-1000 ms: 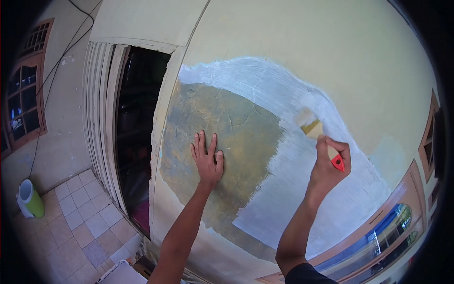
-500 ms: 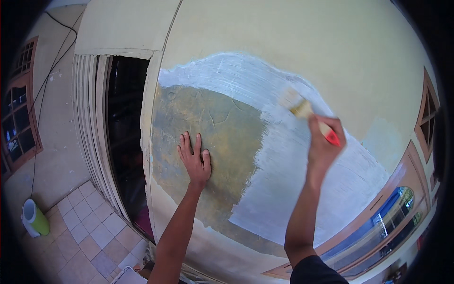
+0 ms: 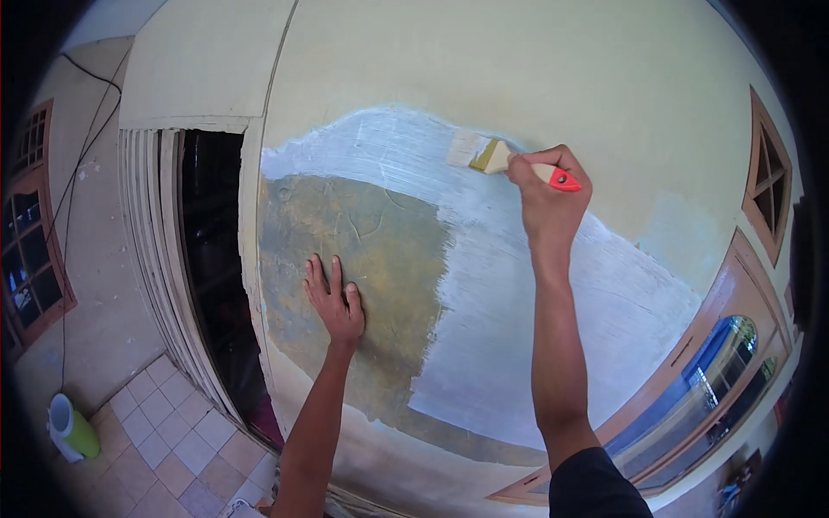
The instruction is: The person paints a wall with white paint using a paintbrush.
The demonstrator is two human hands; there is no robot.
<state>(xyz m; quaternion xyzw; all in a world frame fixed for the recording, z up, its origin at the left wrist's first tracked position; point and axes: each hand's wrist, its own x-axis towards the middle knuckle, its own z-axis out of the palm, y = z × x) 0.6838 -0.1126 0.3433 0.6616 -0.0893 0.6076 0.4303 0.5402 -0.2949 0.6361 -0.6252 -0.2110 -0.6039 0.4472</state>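
My right hand (image 3: 553,194) grips a paintbrush (image 3: 496,157) by its pale wooden handle, whose end is red. The bristles lie against the upper part of the white painted area (image 3: 509,285) on the wall. Flat on the bare, grey-brown patch (image 3: 389,259) rests my left hand (image 3: 332,302), fingers spread and holding nothing. White paint borders this patch above and to the right, with a ragged, brushed edge. Cream-coloured wall (image 3: 518,60) surrounds the paint at the top.
A dark doorway (image 3: 216,259) with a pale frame opens left of the patch. On the tiled floor (image 3: 164,423) at lower left stands a green and white bucket (image 3: 79,432). Wooden-framed windows (image 3: 34,233) sit at far left, with another glazed wooden frame (image 3: 699,371) at right.
My right hand has carried the paintbrush up and to the left along the white paint's upper band. My left hand stays pressed on the bare patch while the view has shifted slightly.
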